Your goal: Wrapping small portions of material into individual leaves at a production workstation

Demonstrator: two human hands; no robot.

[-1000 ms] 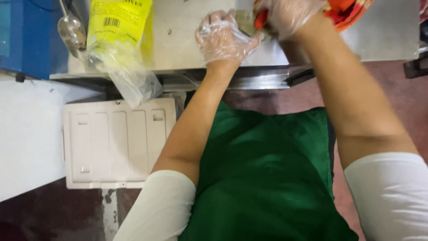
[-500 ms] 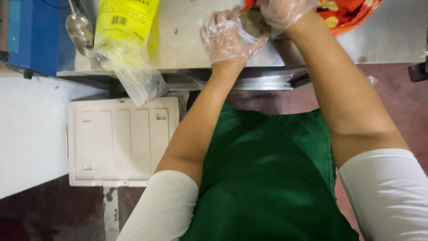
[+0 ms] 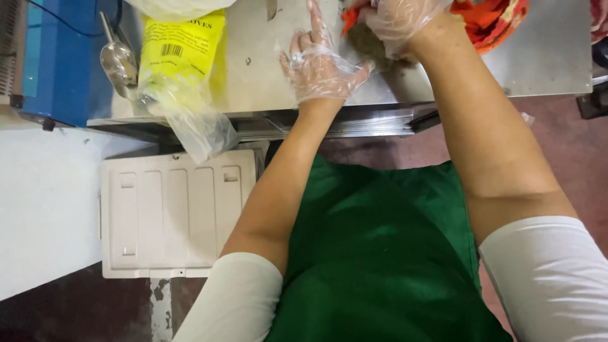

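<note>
Both my hands wear clear plastic gloves over a steel table (image 3: 544,63). My left hand (image 3: 320,63) lies flat on the tabletop, fingers apart, holding nothing. To its right, my right hand (image 3: 396,22) is closed around a brownish-green lump (image 3: 370,44) beside an orange and red patterned bowl (image 3: 494,22) at the table's far side. The top frame edge cuts off the fingertips of my right hand.
A yellow plastic packet (image 3: 180,60) hangs over the table's near edge at the left. A metal scoop (image 3: 117,60) lies beside it, next to a blue machine (image 3: 54,60). A white plastic panel (image 3: 171,212) sits below on the floor side.
My left hand has flattened and spread on the tabletop, coming away from the lump. The view has tilted so that more of the table shows. My right hand stays on the lump.
</note>
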